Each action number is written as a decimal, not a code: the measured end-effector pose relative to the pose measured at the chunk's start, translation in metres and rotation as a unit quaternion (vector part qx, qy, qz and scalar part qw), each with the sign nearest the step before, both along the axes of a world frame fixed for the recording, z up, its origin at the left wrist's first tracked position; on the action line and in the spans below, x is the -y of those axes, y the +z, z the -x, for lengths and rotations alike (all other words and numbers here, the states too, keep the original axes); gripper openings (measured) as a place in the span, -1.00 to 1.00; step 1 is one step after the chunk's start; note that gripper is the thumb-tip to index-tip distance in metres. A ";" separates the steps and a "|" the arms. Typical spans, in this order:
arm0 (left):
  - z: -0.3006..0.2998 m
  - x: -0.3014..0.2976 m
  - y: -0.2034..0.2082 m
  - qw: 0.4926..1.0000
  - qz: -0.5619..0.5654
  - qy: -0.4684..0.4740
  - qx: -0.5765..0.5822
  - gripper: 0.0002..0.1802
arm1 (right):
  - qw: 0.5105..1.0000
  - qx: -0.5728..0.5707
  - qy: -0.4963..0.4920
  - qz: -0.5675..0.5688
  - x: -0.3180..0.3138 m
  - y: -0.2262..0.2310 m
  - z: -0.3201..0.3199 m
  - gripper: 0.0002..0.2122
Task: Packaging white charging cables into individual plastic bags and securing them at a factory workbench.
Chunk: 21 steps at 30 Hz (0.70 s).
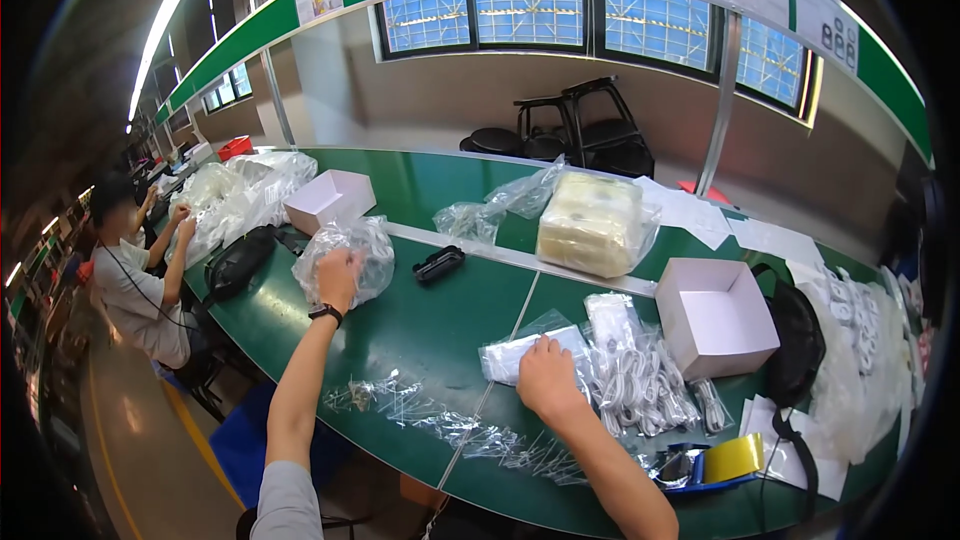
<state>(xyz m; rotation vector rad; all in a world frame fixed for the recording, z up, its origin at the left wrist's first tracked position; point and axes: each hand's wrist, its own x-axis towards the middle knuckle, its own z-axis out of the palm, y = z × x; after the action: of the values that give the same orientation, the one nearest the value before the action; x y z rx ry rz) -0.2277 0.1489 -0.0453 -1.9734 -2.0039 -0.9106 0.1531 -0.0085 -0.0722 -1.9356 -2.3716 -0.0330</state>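
Note:
At the left of the green table, my left hand (337,278), with a dark band on its wrist, reaches into a crumpled clear plastic bag (374,258). Its fingers are bent together, and what they pinch is hidden. My right hand (550,376) is closed on the edge of a flat clear packet (506,358) with something white inside, lying on the table. Just right of that packet lies a pile of white coiled cables (640,380) in clear bags. Thin clear strips (455,427) are scattered along the near edge between my forearms.
A black object (438,265) lies mid-table. Behind it sits a wrapped yellowish stack (590,224). White open boxes (715,325) (330,198) stand right and left. A tape dispenser with yellow tape (733,458) is near right. A co-worker (140,280) sits at far left.

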 end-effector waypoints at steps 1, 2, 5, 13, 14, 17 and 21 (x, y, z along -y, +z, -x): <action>0.000 -0.008 -0.008 1.000 -0.004 -0.002 -0.001 -0.77 | 1.000 0.002 -0.004 -0.010 0.000 -0.003 0.000 -0.54; 0.010 -0.016 -0.019 0.995 -0.061 -0.045 -0.072 -0.72 | 1.000 -0.002 0.001 -0.015 -0.002 -0.010 0.005 -0.54; 0.003 -0.037 -0.037 0.969 -0.142 -0.086 -0.182 -0.56 | 0.995 -0.037 0.007 -0.096 -0.007 -0.025 0.001 -0.46; -0.008 -0.062 -0.049 0.966 -0.039 -0.024 -0.254 -0.47 | 0.995 -0.050 0.080 -0.015 0.000 0.006 -0.005 -0.77; -0.005 -0.065 -0.048 0.968 -0.020 -0.035 -0.249 -0.50 | 0.994 -0.057 0.088 -0.040 0.000 0.009 -0.005 -0.87; 0.008 -0.067 -0.046 0.970 0.070 -0.045 -0.230 -0.63 | 0.987 -0.068 0.109 -0.092 0.000 0.010 -0.004 -0.93; 0.011 -0.046 -0.044 0.967 0.030 -0.082 -0.239 -0.73 | 0.986 -0.075 0.121 -0.085 -0.002 0.016 -0.006 -0.93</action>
<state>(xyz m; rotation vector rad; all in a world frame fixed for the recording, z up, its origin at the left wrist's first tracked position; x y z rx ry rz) -0.2390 0.1951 -0.0890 -2.1562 -1.6308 -0.3483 0.1593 -0.0061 -0.0566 -1.5116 -2.3981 -0.0691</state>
